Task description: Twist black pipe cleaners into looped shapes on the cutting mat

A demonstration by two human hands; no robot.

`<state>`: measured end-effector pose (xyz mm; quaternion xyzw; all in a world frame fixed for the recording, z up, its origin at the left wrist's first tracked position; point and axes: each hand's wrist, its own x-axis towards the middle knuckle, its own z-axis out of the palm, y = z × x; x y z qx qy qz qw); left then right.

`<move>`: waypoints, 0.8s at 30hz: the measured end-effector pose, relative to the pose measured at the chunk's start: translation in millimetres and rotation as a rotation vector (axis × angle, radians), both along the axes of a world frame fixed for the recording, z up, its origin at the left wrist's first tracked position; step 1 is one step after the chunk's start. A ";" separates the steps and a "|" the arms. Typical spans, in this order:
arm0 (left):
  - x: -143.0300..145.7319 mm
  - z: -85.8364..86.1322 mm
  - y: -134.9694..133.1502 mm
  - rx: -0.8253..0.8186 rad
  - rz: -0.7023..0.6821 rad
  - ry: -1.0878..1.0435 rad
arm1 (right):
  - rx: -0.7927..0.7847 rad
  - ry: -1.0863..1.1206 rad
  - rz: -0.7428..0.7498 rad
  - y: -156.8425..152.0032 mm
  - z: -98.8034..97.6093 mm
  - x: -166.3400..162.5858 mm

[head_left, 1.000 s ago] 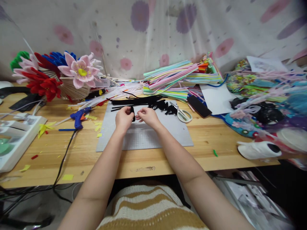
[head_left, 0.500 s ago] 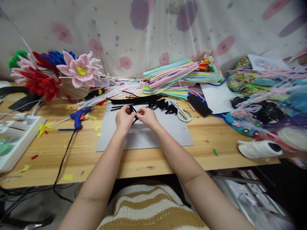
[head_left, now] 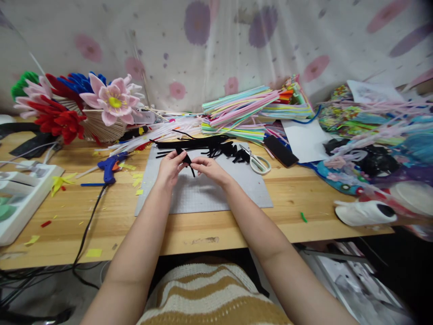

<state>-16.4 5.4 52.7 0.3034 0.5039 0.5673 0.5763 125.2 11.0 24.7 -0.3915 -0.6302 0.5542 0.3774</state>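
Observation:
A black pipe cleaner point(head_left: 187, 160), bent into a narrow leaf-like shape with a tail pointing down, is between my two hands. My left hand point(head_left: 170, 169) pinches its left side, and my right hand point(head_left: 209, 169) pinches it from the right near its lower end. Both hands hover over a grey cutting mat point(head_left: 216, 194). Just behind them, on the mat's far part, lie a bundle of straight black pipe cleaners point(head_left: 186, 143) and several small bent black pieces point(head_left: 225, 150). Scissors point(head_left: 260, 164) with pale handles rest at the right of these.
A blue glue gun point(head_left: 110, 168) and a white power strip point(head_left: 30, 203) are on the left. Pipe-cleaner flowers point(head_left: 113, 101) stand behind them. Coloured pipe cleaners point(head_left: 240, 106) pile up at the back. A white thread spool point(head_left: 363, 213) lies near the right front edge.
My hands have turned the black piece, so its wider shape and downward tail now show. The left hand has shifted slightly left and opened its wrist outward.

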 end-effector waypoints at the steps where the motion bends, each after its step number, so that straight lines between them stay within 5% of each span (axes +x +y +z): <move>1: 0.2 -0.2 0.2 -0.007 0.006 -0.009 | 0.048 -0.035 -0.020 0.7 0.2 -0.7; 12: -5.8 -0.6 2.2 -0.058 -0.188 0.002 | 0.536 -0.341 -0.155 -2.8 10.1 -4.9; 18: -3.8 -0.4 4.7 -0.080 -0.150 -0.031 | 0.434 -0.266 -0.005 1.6 3.9 -1.0; 24: -0.2 -5.3 9.9 -0.158 -0.165 -0.039 | 0.523 -0.386 -0.047 4.1 3.9 -0.6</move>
